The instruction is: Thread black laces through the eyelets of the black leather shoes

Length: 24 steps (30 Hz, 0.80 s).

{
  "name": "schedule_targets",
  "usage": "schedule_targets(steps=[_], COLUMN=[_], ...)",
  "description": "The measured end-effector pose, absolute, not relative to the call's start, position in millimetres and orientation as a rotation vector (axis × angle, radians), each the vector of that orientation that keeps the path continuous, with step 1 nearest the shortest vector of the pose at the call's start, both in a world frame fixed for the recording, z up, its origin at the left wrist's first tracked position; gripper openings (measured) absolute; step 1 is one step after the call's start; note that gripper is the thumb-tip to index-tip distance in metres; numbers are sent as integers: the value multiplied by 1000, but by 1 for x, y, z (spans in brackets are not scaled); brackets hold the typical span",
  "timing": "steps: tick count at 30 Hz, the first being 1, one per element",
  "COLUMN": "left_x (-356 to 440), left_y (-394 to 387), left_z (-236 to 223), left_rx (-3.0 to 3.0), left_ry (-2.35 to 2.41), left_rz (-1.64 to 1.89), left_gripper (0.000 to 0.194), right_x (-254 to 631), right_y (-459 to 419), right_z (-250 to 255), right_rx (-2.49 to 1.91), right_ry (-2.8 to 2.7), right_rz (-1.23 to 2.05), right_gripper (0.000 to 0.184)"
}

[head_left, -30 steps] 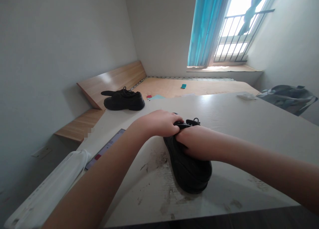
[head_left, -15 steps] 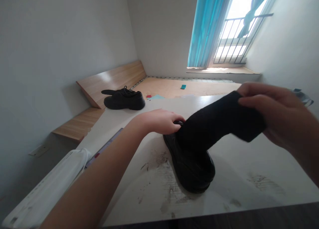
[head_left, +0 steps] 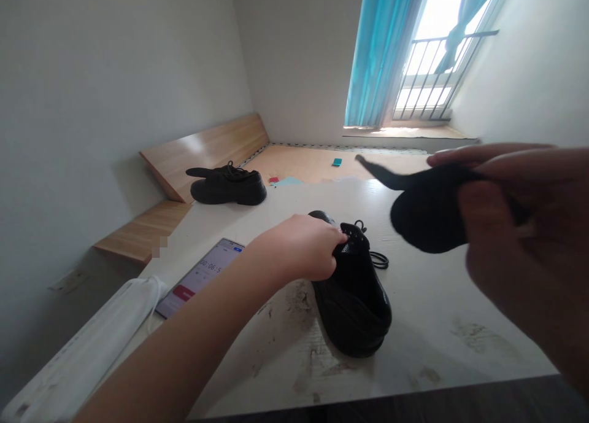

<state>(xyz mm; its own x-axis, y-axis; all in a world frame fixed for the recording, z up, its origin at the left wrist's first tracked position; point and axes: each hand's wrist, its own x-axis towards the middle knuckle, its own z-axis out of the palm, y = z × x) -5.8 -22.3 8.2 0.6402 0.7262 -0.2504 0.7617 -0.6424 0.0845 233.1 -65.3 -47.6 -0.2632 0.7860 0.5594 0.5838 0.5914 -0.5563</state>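
A black lace-up shoe (head_left: pixel 354 312) stands on the white table with its heel toward me and its opening facing up. My left hand (head_left: pixel 313 245) is closed on the shoe's upper beside the lace holes. Off to the right, my right hand (head_left: pixel 501 202) grips a bent black insole (head_left: pixel 423 214) between thumb and fingers, held in the air apart from the shoe. Farther back on the left, a second black shoe (head_left: pixel 230 186) lies with a flat dark piece resting over its top.
A phone (head_left: pixel 202 275) showing a running timer lies left of my forearm, near a white power strip (head_left: pixel 92 349). Dark smudges mark the white table (head_left: pixel 427 325). Behind it are a wooden bed board (head_left: pixel 294 158) and a small teal item (head_left: pixel 337 162).
My right hand has drawn the insole up out of the shoe and away to the right. My left hand has shifted slightly nearer, now closed on the shoe's upper.
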Motion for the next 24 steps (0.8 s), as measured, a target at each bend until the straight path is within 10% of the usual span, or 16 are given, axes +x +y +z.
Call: schedule_targets(steps=[10,24], left_x=[-11,-23], left_y=[-18,3], left_z=[15,22], left_rx=[2545,2424], left_ry=[1028,1346], left_rz=[-458,-187], left_gripper=[31,46], right_x=[180,178], right_y=[-41,-44], right_z=[-28,-35], right_rx=[-1074,-1082], right_ry=[-1901,-2157], right_rz=[638,841], right_gripper=[21,28])
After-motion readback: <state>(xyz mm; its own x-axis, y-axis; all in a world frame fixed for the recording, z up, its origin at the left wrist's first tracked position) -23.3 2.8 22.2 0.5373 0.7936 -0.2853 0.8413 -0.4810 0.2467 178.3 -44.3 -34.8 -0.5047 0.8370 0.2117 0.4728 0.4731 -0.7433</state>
